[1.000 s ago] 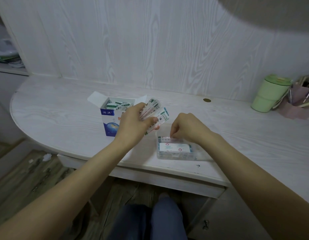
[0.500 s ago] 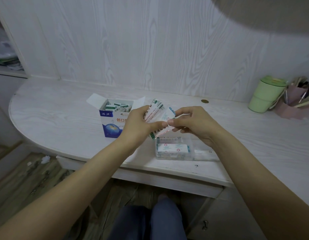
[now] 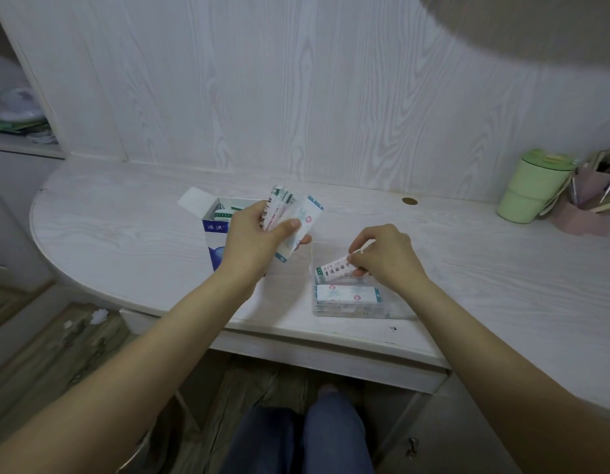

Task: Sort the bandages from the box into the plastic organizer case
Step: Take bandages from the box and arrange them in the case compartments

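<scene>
The right hand [image 3: 387, 256] pinches one white paper-wrapped bandage strip [image 3: 334, 271] by its right end, its long axis running left-right just over the far compartment of the clear plastic organizer case [image 3: 392, 311] — directly below, so the drop looks short. The left hand [image 3: 254, 239] grips a fanned stack of wrapped bandages [image 3: 293, 217] above the open blue-and-white cardboard box [image 3: 216, 230], farther from the case.

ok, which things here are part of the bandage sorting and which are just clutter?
In the job:
- blue box
- clear case
- fan of bandages, gripped by the left hand
- single bandage, pinched by the right hand over the case

Lying about:
- green cup
- pink pen holder
- brass disc
</scene>
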The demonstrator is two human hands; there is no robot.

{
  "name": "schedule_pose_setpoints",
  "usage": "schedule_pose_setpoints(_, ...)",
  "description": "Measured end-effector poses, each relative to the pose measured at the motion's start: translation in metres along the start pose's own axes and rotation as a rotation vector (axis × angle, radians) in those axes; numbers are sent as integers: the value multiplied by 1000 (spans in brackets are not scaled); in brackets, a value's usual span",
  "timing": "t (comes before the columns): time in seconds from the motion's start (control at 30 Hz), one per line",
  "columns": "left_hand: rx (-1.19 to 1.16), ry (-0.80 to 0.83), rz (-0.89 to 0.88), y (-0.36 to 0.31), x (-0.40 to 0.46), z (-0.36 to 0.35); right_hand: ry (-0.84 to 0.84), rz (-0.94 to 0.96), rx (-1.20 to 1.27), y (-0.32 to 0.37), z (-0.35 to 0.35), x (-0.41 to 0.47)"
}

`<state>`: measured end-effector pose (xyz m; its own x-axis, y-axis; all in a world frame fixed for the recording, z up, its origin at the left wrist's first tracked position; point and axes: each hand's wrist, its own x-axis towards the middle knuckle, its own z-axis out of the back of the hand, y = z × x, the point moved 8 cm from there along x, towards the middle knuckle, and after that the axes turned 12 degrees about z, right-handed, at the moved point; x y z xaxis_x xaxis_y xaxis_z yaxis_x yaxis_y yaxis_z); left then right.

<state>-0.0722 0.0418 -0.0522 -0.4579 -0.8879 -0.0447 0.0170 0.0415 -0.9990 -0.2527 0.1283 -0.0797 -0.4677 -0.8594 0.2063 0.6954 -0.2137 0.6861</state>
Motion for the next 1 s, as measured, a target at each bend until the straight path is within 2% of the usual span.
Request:
schedule_pose_setpoints(0.2, 30, 23, -2, 0, 0, -6, 152, 101, -392, 13, -12, 6)
schedule_pose_setpoints(0.6, -10, 89, 7, -1, -2, -12, 370, 300, -502, 27, -21, 9)
schedule_pose_setpoints(0.7, -33, 100, 8, -2, -2, -13, 393, 295, -399, 24, -17, 11)
schedule_pose_setpoints(0.77, -52, 97, 21, -1, -2, -13, 319, 295, -264, 29, -5, 12)
schedule_pose_setpoints(0.83, -68, 97, 39, 2, -1, -14, 206, 284, 15, 38, 11, 9)
schedule_pose_setpoints(0.9, -62, 103, 57, 5, 0, -17, 171, 211, 340, 40, 17, 3)
schedule_pose_setpoints(1.0, -42, 163, 53, 5, -2, -27, 115, 192, 468, 41, 16, -3)
